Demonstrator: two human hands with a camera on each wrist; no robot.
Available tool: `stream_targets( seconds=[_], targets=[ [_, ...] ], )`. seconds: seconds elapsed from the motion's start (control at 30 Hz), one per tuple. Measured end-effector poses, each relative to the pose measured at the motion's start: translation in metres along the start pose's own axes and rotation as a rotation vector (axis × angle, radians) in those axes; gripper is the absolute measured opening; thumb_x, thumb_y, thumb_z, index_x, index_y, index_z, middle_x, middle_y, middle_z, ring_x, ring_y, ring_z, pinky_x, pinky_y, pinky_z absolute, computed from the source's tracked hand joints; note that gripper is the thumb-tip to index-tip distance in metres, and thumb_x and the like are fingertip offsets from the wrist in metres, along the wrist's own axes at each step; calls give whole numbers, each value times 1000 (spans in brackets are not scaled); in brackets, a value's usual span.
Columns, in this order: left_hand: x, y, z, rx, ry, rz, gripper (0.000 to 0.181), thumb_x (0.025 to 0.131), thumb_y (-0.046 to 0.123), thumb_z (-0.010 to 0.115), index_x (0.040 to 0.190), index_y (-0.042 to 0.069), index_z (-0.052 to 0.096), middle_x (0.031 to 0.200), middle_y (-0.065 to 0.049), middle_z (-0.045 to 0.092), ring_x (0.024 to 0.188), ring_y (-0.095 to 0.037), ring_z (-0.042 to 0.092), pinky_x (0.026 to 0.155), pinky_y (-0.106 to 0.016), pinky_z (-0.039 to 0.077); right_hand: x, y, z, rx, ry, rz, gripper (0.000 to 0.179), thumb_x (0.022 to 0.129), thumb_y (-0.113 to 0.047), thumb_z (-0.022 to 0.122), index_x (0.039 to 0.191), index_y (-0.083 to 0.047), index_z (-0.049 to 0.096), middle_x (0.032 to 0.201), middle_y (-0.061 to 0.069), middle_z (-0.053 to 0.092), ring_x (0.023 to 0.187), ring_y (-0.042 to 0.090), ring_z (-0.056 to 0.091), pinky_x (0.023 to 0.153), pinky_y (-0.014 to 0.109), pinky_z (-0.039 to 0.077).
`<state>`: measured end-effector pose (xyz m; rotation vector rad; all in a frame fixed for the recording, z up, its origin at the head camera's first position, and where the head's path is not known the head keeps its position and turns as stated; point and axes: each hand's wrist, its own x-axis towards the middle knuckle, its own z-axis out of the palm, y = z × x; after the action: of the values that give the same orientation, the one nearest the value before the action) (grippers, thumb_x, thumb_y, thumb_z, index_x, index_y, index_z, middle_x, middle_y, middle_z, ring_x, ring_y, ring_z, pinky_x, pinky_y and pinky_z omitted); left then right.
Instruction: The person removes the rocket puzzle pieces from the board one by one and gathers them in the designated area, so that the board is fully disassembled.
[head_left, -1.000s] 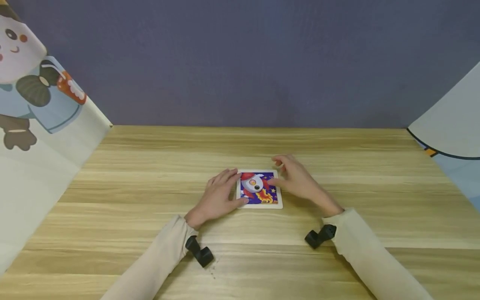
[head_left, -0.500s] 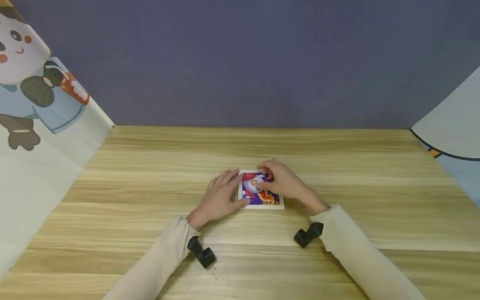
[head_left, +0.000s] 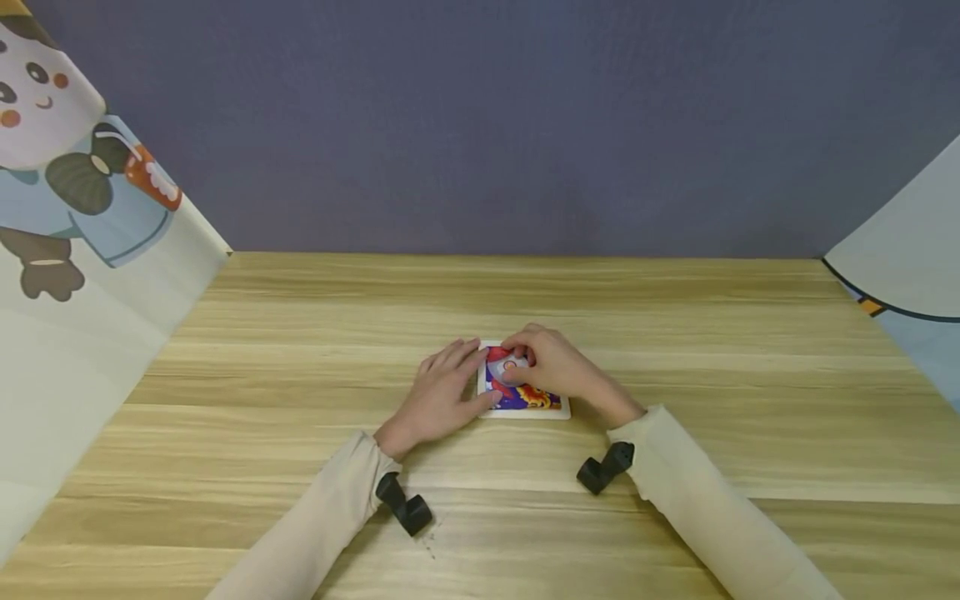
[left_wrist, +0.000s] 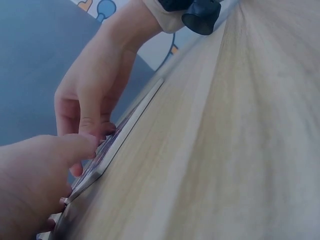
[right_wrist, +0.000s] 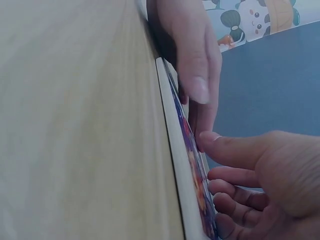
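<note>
A small flat picture board (head_left: 538,397) with a white border lies on the wooden table. A rocket with yellow and orange flames is printed on it over a purple ground. My left hand (head_left: 435,396) rests at its left side, fingers straight along the edge and thumb on the near left corner. Over the upper right of the picture is my right hand (head_left: 558,364), covering that part. Its thumb (right_wrist: 232,150) reaches out straight over the surface while the other fingers curl loosely. The right wrist view shows a gap between thumb and fingers, with nothing seen between them.
The wooden tabletop (head_left: 712,333) runs back to a dark blue-grey wall panel (head_left: 510,125). A panel with cartoon animal prints (head_left: 82,200) stands on the left, and another pale panel (head_left: 915,225) on the right. Each wrist carries a black camera mount (head_left: 405,504).
My right hand has moved left from the board's right edge to over the middle of the picture. My left hand and the board stay nearly in place.
</note>
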<state>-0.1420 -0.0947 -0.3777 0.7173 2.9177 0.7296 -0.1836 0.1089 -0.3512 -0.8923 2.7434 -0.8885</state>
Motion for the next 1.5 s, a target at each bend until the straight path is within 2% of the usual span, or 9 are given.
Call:
stream_targets(
  seconds=[0.13, 0.37, 0.63, 0.87, 0.97, 1.1, 1.23, 1.5],
  targets=[
    [-1, 0, 1, -12, 17, 0, 63, 96, 45, 49, 145, 8, 39, 155, -12, 30, 144, -33, 22, 114, -56, 18, 0, 1, 1, -5, -3, -3, 41, 84, -20, 73, 117, 1, 64, 88, 6, 59, 72, 13, 49, 64, 23, 41],
    [-2, 2, 2, -18, 79, 5, 60, 93, 39, 55, 141, 4, 45, 151, -14, 37, 142, -36, 27, 112, -56, 22, 1, -1, 2, -15, 14, 10, 37, 84, -17, 73, 117, 0, 66, 85, 5, 58, 70, 13, 49, 61, 22, 40],
    [-1, 4, 5, -1, 118, -2, 58, 94, 39, 54, 140, 5, 46, 150, -14, 39, 140, -35, 31, 112, -56, 24, 4, -1, 3, 18, 20, 43, 32, 84, -12, 73, 112, 0, 65, 84, 6, 57, 69, 12, 48, 62, 23, 40],
    [0, 3, 6, 10, 117, -18, 59, 94, 39, 55, 140, 5, 45, 150, -12, 40, 140, -34, 32, 112, -55, 24, 6, -5, 3, 53, 0, 80, 19, 84, -9, 72, 101, -3, 65, 92, 8, 60, 80, 16, 54, 71, 26, 44],
    [0, 3, 7, 14, 119, -16, 59, 93, 40, 55, 140, 5, 45, 150, -11, 40, 140, -33, 32, 112, -54, 25, 6, -6, 1, 37, -6, 98, 28, 84, -11, 71, 109, -2, 64, 97, 10, 60, 83, 18, 54, 74, 28, 45],
    [1, 2, 8, 17, 120, -13, 59, 93, 40, 55, 140, 5, 45, 150, -11, 40, 140, -33, 33, 112, -54, 24, 6, -6, 0, -24, -16, 85, 34, 85, -15, 71, 116, -1, 63, 98, 10, 60, 80, 17, 53, 72, 29, 45],
    [1, 1, 8, 22, 117, -13, 60, 94, 41, 54, 141, 5, 45, 150, -11, 40, 140, -33, 32, 112, -54, 24, 6, -5, 0, -73, -22, 55, 36, 85, -18, 71, 116, -2, 64, 96, 7, 60, 78, 15, 53, 71, 28, 45],
    [1, 2, 4, 9, 85, -10, 63, 93, 41, 56, 141, 4, 44, 151, -12, 38, 141, -34, 30, 112, -55, 23, 7, -7, -5, -93, -51, 17, 35, 85, -15, 71, 116, 0, 65, 92, 7, 60, 73, 14, 51, 65, 25, 43]
  ],
)
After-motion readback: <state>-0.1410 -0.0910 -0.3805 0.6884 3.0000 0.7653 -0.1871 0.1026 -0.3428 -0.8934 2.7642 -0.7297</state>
